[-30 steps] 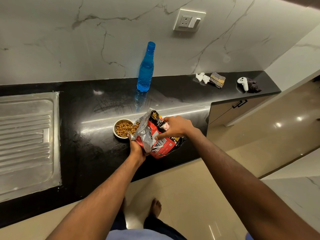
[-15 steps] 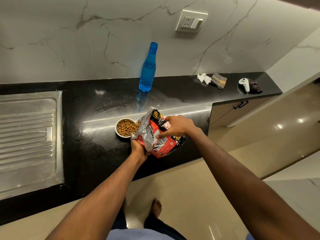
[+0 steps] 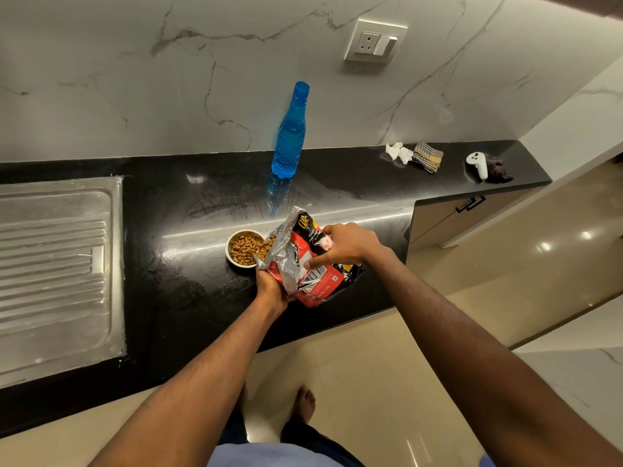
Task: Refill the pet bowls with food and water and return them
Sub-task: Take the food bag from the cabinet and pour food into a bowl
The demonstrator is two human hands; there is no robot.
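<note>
A small steel pet bowl (image 3: 232, 256) heaped with brown kibble sits on the black counter (image 3: 188, 291). A red and black pet food bag (image 3: 312, 264) is tipped left, its silver-lined mouth at the bowl's right rim, kibble showing in the opening. My left hand (image 3: 269, 286) grips the bag's lower left corner from below. My right hand (image 3: 344, 246) grips the bag's upper side. A blue water bottle (image 3: 290, 136), capped, stands upright behind the bowl by the wall.
A steel sink drainboard (image 3: 57, 271) fills the counter's left. At the far right lie crumpled white tissues (image 3: 399, 152), a checked cloth (image 3: 427, 156), a white controller (image 3: 478, 164) and a dark cloth. A wall socket (image 3: 376, 43) is above. The counter edge ends at a cabinet (image 3: 448, 217).
Both hands keep the bag tipped at the bowl in much the same pose. The view has shifted slightly; the kibble heap looks about the same.
</note>
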